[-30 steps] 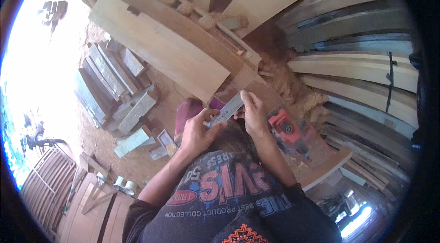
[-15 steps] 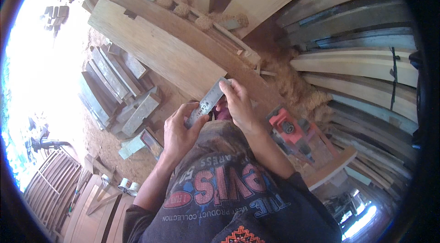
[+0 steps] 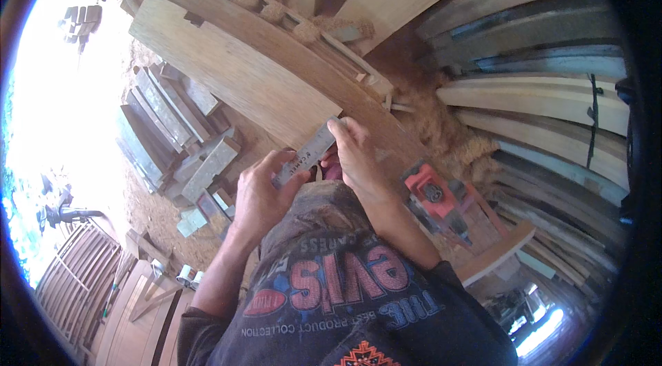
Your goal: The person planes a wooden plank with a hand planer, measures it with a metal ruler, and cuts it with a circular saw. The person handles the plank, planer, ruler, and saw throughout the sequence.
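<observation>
A flat grey metal strip with dark markings slants in front of my waist, at the near end of a wide light-brown board. My left hand grips its lower left end between thumb and fingers. At the upper right end, my right hand pinches it, thumb lying on the top face. The strip's far tip meets or overlaps the board's end edge; whether it touches the wood I cannot tell. The board has a dark notch near its far end.
A red power tool stands on a wooden surface to my right. Stacked planks fill the right side. Wood offcuts lie at left on ground strewn with sawdust. Shavings sit on the timber beyond the board.
My left hand has shifted slightly left and down with its end of the strip. The strip's face has tilted a little, showing its markings more plainly. My right hand has barely moved.
</observation>
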`<state>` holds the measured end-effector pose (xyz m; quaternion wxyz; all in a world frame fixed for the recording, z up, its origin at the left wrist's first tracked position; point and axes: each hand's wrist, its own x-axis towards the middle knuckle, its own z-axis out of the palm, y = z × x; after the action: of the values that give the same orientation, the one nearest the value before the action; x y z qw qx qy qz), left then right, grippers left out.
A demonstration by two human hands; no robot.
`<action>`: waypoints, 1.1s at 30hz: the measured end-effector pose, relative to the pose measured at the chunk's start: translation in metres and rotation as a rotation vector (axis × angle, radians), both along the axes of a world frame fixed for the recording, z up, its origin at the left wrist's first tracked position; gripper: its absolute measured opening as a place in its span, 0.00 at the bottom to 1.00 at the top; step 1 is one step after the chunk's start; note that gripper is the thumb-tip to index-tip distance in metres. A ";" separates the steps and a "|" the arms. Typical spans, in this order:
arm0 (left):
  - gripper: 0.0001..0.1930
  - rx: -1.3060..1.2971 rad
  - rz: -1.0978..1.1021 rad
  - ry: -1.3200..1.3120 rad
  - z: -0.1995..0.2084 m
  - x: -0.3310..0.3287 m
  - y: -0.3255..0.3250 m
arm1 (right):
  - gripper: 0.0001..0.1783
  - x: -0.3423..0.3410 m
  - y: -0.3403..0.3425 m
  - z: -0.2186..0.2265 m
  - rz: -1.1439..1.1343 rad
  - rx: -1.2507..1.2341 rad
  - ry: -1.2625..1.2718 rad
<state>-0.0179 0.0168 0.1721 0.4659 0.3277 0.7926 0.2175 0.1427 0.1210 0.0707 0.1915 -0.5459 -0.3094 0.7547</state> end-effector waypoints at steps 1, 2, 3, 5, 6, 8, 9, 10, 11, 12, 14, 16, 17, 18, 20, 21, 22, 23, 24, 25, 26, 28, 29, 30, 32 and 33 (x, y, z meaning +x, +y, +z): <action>0.26 -0.023 -0.042 0.028 0.000 -0.004 0.002 | 0.17 0.000 -0.001 0.001 -0.010 -0.035 -0.022; 0.26 -0.045 -0.049 -0.002 0.000 -0.007 0.003 | 0.17 0.000 -0.002 0.002 -0.023 -0.051 -0.021; 0.26 -0.045 -0.053 -0.017 -0.002 -0.009 0.005 | 0.18 -0.001 -0.002 0.002 -0.037 -0.062 -0.018; 0.27 -0.066 -0.043 -0.053 -0.007 -0.012 0.007 | 0.17 -0.001 -0.002 0.001 -0.046 -0.046 -0.021; 0.26 -0.017 -0.031 -0.043 -0.008 -0.011 0.005 | 0.17 0.000 -0.004 -0.001 -0.047 -0.049 -0.027; 0.26 0.018 -0.002 -0.034 -0.014 -0.003 -0.003 | 0.16 0.005 -0.004 -0.008 -0.070 -0.057 0.003; 0.25 0.023 0.069 -0.104 -0.016 0.002 -0.010 | 0.16 0.010 -0.006 -0.012 -0.073 -0.021 0.078; 0.24 0.019 0.014 -0.074 -0.023 0.008 -0.013 | 0.16 0.017 -0.007 -0.015 -0.087 -0.141 -0.021; 0.24 0.103 -0.032 -0.037 -0.033 0.015 -0.013 | 0.16 0.025 -0.010 -0.016 -0.101 -0.214 -0.049; 0.23 0.186 -0.080 0.000 -0.042 0.022 -0.016 | 0.16 0.035 -0.016 -0.016 -0.119 -0.311 -0.108; 0.22 0.058 -0.111 -0.106 -0.049 0.045 -0.028 | 0.14 0.059 -0.016 -0.013 -0.076 -0.251 -0.118; 0.24 0.192 0.002 -0.225 -0.056 0.053 -0.033 | 0.12 0.075 -0.020 -0.004 -0.096 -0.230 -0.151; 0.24 0.162 0.029 -0.231 -0.055 0.057 -0.036 | 0.13 0.076 -0.015 -0.002 -0.044 -0.163 -0.147; 0.24 0.157 0.056 -0.225 -0.055 0.058 -0.036 | 0.13 0.075 -0.013 0.001 -0.011 -0.066 -0.096; 0.24 0.161 0.092 -0.210 -0.056 0.056 -0.033 | 0.14 0.069 -0.005 0.004 0.059 0.068 -0.035; 0.25 0.149 0.100 -0.204 -0.055 0.055 -0.034 | 0.13 0.066 -0.003 0.007 0.081 0.080 -0.007; 0.25 0.146 0.109 -0.198 -0.053 0.055 -0.036 | 0.12 0.061 -0.002 0.008 0.107 0.085 -0.088; 0.25 0.182 0.105 -0.156 -0.052 0.054 -0.037 | 0.11 0.057 -0.002 0.010 0.122 0.128 -0.093; 0.25 0.176 0.124 -0.146 -0.051 0.055 -0.040 | 0.11 0.054 -0.002 0.011 0.138 0.174 -0.098; 0.25 0.190 0.140 -0.124 -0.051 0.056 -0.042 | 0.11 0.052 -0.003 0.011 0.128 0.223 -0.093; 0.25 0.202 0.141 -0.081 -0.052 0.058 -0.045 | 0.11 0.050 -0.004 0.012 0.121 0.273 -0.086; 0.25 0.221 0.185 -0.086 -0.055 0.059 -0.049 | 0.11 0.046 -0.002 0.011 0.129 0.333 -0.073; 0.25 0.227 0.223 -0.115 -0.056 0.059 -0.051 | 0.12 0.045 -0.002 0.012 0.145 0.335 -0.070; 0.25 0.218 0.247 -0.118 -0.058 0.059 -0.053 | 0.12 0.044 0.000 0.012 0.162 0.344 -0.055; 0.25 0.221 0.261 -0.084 -0.062 0.057 -0.052 | 0.12 0.039 0.008 0.010 0.213 0.392 -0.054; 0.25 0.237 0.253 -0.060 -0.065 0.054 -0.050 | 0.12 0.037 0.011 0.008 0.228 0.411 -0.049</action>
<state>0.0364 -0.0334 0.1069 0.4166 0.2714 0.7820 0.3759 0.1793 0.1321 0.0791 0.2046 -0.4751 -0.5207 0.6792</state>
